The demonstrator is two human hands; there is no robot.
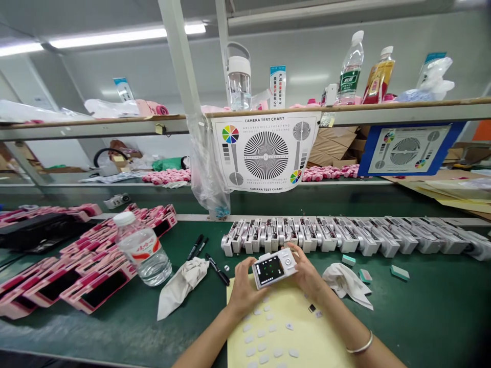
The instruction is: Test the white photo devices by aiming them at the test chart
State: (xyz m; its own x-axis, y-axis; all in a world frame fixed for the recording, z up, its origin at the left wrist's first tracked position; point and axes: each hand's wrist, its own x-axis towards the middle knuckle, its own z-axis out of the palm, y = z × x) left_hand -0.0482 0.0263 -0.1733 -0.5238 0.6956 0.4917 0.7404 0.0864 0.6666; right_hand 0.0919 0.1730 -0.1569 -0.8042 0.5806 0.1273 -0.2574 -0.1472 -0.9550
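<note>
Camera gripped in L hand & R hand, water btl w/ water well to left

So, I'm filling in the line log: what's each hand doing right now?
Left hand: closed, holding a white camera.
Right hand: closed, holding the same camera.

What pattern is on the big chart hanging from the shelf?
The chart has a black-and-white starburst and small rainbow wheels; the head view shows it best.

The left hand and right hand are bare, with a thin silver bangle around the right forearm.
</note>
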